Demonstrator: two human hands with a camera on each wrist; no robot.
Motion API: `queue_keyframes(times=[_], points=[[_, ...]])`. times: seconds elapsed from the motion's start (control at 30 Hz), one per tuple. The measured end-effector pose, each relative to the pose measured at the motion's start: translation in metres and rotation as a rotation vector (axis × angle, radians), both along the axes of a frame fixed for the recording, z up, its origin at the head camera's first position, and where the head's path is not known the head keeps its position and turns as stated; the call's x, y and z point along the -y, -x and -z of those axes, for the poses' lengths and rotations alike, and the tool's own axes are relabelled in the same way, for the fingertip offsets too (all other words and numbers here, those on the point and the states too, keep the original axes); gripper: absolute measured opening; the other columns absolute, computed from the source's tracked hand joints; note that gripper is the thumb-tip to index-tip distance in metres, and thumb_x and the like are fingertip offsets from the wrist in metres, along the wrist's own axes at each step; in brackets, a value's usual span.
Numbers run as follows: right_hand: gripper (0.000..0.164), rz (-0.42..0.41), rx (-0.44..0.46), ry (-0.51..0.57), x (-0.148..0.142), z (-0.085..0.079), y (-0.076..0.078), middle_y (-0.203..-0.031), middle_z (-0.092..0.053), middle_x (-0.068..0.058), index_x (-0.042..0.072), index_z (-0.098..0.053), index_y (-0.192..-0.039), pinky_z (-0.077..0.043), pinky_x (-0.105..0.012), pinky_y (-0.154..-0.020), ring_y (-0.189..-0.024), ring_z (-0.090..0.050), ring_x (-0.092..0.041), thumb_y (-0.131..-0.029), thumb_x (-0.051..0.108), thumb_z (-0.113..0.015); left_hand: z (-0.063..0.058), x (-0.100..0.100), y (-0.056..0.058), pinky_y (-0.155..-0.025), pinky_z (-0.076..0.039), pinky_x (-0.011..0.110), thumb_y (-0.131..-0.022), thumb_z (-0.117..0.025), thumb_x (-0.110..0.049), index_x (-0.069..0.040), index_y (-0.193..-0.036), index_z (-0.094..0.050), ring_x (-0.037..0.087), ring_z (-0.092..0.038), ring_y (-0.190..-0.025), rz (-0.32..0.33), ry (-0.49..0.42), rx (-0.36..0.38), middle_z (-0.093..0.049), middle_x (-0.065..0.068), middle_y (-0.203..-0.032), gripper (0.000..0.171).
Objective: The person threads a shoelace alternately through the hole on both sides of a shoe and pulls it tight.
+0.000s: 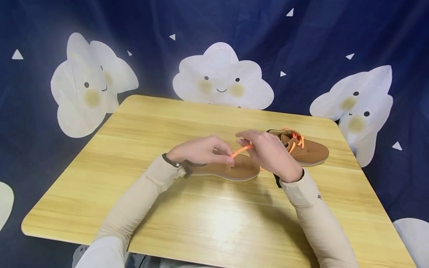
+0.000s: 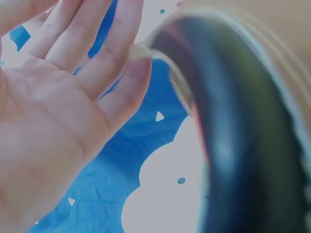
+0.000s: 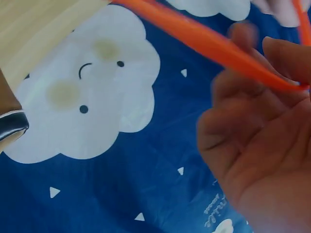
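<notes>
In the head view a brown shoe [image 1: 241,169] lies on the table under both hands, its toe to the right. The left hand [image 1: 204,149] is over the shoe's opening and pinches an orange shoelace [image 1: 242,149] between thumb and forefinger. The right hand [image 1: 270,153] holds the same lace, which arcs between the two hands. In the right wrist view the lace [image 3: 204,41] runs taut to the thumb and curled fingers [image 3: 252,92]. The left wrist view shows the shoe's dark collar [image 2: 233,126] close up, the little finger right at its edge.
A second brown shoe [image 1: 315,152] with orange laces stands behind the right hand, toe to the right. The wooden table [image 1: 214,223] has rounded corners. Beyond it hangs a dark blue curtain [image 1: 151,22] with white clouds.
</notes>
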State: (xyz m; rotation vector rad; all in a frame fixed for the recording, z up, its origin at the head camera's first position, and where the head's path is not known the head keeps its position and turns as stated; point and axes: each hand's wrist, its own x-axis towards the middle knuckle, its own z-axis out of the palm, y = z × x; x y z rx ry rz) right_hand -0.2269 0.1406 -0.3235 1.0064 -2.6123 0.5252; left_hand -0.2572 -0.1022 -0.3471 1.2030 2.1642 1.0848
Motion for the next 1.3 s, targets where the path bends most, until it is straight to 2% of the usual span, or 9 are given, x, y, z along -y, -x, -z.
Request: queue_keyframes(times=[0.17, 0.33, 0.43, 0.5, 0.67, 0.87, 1.0, 1.23, 1.3], points=[[0.038, 0.055, -0.065, 0.07, -0.002, 0.003, 0.009, -0.103, -0.069, -0.006, 0.007, -0.074, -0.119, -0.052, -0.035, -0.062, -0.078, -0.063, -0.021, -0.084, 0.016, -0.087, -0.005, -0.001, -0.005, -0.101, -0.054, 0.043, -0.105, -0.062, -0.028, -0.017, -0.103, -0.076, 0.031, -0.067, -0.101, 0.006, -0.086, 0.067, -0.076, 0.013, -0.104, 0.018], [0.018, 0.11, -0.099, 0.142, -0.004, 0.006, 0.013, -0.08, -0.063, -0.004, 0.006, -0.079, -0.095, -0.044, -0.03, -0.056, -0.063, -0.055, -0.017, -0.081, 0.013, -0.088, -0.009, -0.005, -0.009, -0.084, -0.054, 0.046, -0.106, -0.058, -0.023, -0.009, -0.106, -0.069, 0.041, -0.067, -0.096, -0.061, -0.21, 0.17, -0.077, 0.018, -0.105, 0.018], [0.01, 0.082, -0.074, 0.168, -0.003, 0.008, 0.017, -0.07, -0.06, -0.001, 0.008, -0.079, -0.085, -0.04, -0.027, -0.053, -0.057, -0.049, -0.013, -0.087, 0.016, -0.083, -0.011, -0.006, -0.011, -0.091, -0.057, 0.053, -0.107, -0.056, -0.019, -0.003, -0.111, -0.066, 0.039, -0.072, -0.104, -0.107, -0.282, 0.233, -0.077, 0.02, -0.108, 0.02], [0.01, 0.043, -0.04, 0.183, -0.002, 0.01, 0.021, -0.07, -0.062, -0.002, 0.008, -0.079, -0.087, -0.042, -0.026, -0.054, -0.059, -0.052, -0.012, -0.09, 0.017, -0.08, -0.013, -0.007, -0.012, -0.096, -0.055, 0.06, -0.107, -0.055, -0.017, -0.001, -0.113, -0.064, 0.04, -0.072, -0.109, -0.125, -0.32, 0.255, -0.077, 0.023, -0.111, 0.02], [0.007, -0.058, 0.117, 0.207, 0.003, 0.016, 0.027, -0.08, -0.068, -0.004, 0.006, -0.078, -0.1, -0.051, -0.026, -0.063, -0.071, -0.061, -0.014, -0.094, 0.006, -0.074, -0.014, -0.011, -0.015, -0.1, -0.053, 0.062, -0.107, -0.053, -0.012, -0.001, -0.116, -0.064, 0.045, -0.069, -0.114, -0.147, -0.351, 0.238, -0.074, 0.028, -0.113, 0.018], [0.024, -0.149, 0.227, 0.26, 0.012, 0.024, 0.031, -0.076, -0.059, 0.0, 0.013, -0.066, -0.074, -0.048, -0.023, -0.059, -0.066, -0.055, -0.011, -0.092, -0.001, -0.071, -0.017, -0.012, -0.019, -0.093, -0.057, 0.054, -0.108, -0.052, -0.01, 0.0, -0.122, -0.063, 0.035, -0.072, -0.113, -0.156, -0.317, 0.16, -0.076, 0.022, -0.112, 0.021], [0.029, -0.132, 0.243, 0.253, 0.015, 0.028, 0.035, -0.072, -0.055, 0.0, 0.014, -0.062, -0.069, -0.04, -0.022, -0.054, -0.061, -0.047, -0.011, -0.091, -0.002, -0.07, -0.019, -0.012, -0.02, -0.087, -0.057, 0.047, -0.107, -0.053, -0.01, 0.001, -0.121, -0.064, 0.031, -0.073, -0.111, -0.16, -0.294, 0.095, -0.077, 0.018, -0.111, 0.021], [0.022, -0.089, 0.228, 0.197, 0.019, 0.032, 0.049, -0.079, -0.071, -0.004, 0.009, -0.073, -0.08, -0.048, -0.027, -0.065, -0.068, -0.055, -0.014, -0.092, -0.007, -0.062, -0.021, -0.009, -0.021, -0.094, -0.056, 0.057, -0.107, -0.055, -0.014, -0.001, -0.127, -0.064, 0.02, -0.074, -0.11, -0.171, -0.26, 0.03, -0.078, 0.012, -0.115, 0.026], [0.025, -0.091, 0.242, 0.202, 0.02, 0.032, 0.053, -0.075, -0.069, -0.003, 0.01, -0.074, -0.078, -0.045, -0.027, -0.061, -0.063, -0.051, -0.014, -0.091, -0.007, -0.062, -0.022, -0.008, -0.021, -0.095, -0.057, 0.053, -0.107, -0.055, -0.015, -0.001, -0.13, -0.063, 0.018, -0.073, -0.112, -0.178, -0.25, 0.019, -0.077, 0.011, -0.119, 0.028]])
